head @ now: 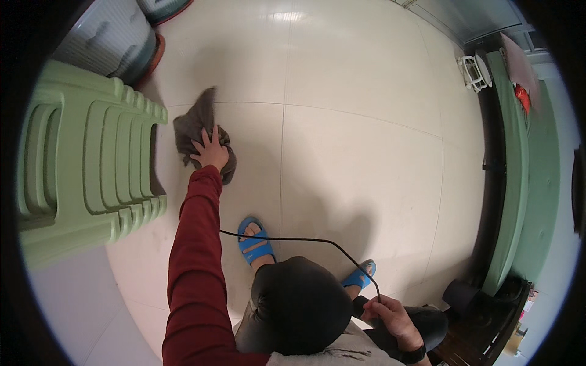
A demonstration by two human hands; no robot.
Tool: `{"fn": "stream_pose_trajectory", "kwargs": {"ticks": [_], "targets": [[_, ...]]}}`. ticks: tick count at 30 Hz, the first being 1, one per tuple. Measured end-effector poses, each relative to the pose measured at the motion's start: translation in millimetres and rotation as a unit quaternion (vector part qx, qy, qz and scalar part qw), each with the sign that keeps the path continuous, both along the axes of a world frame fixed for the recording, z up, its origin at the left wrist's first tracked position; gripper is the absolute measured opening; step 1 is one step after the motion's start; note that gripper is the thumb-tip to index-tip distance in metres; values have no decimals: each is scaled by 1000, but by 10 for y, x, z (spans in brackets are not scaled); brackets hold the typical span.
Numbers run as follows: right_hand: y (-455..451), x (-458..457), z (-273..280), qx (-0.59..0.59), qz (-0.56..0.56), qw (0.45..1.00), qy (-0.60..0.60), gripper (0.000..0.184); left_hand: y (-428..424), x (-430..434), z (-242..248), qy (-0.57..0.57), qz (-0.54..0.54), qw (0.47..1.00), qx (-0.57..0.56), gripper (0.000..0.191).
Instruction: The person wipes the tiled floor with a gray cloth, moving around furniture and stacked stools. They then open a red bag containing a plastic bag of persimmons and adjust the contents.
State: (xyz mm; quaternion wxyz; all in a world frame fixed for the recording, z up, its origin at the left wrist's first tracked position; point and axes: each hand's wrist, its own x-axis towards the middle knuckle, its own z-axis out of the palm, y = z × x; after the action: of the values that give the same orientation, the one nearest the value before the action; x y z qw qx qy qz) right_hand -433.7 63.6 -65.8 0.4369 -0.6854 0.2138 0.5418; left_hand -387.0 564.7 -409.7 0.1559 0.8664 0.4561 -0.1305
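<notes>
My left hand (212, 148) presses flat, fingers spread, on a crumpled dark brown cloth (197, 121) on the tiled floor. Part of the cloth is hidden beneath that hand, and a corner of it points away from me. Pinched in the fingers of my right hand (387, 313), by my knee, is a thin black cable (302, 239). The cable crosses in front of my legs and passes out of sight behind my dark red left sleeve (197, 256).
Stacked light green plastic stools (105, 155) stand close to the cloth's left. Beyond them is a ribbed grey-white container (112, 41) with a reddish base. A green-cushioned bench (512, 183) lines the right side. My feet wear blue sandals (256, 242) on the pale tiled floor (357, 146).
</notes>
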Motion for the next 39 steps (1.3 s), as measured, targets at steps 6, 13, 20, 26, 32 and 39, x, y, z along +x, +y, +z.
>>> {"fn": "stream_pose_trajectory", "kwargs": {"ticks": [6,13,20,26,32,39], "targets": [[-242,-36,-179,4,-80,997,-18,24,-753,690,-261,-25,-135,990,33,73],[-364,-21,-201,4,-90,995,-34,22,-2486,750,-22,-84,-591,797,-93,72],[-375,50,-225,27,-72,997,-28,22,-2453,87,58,-84,-719,666,-182,68],[-295,95,-243,19,-52,998,-22,22,-1073,-18,-38,-177,-381,906,-51,63],[-214,182,-237,26,-12,1000,-7,24,59,-719,-177,-18,158,987,30,77],[-267,265,-273,95,-13,995,-30,26,-615,-709,-217,36,320,946,-26,83]]}}
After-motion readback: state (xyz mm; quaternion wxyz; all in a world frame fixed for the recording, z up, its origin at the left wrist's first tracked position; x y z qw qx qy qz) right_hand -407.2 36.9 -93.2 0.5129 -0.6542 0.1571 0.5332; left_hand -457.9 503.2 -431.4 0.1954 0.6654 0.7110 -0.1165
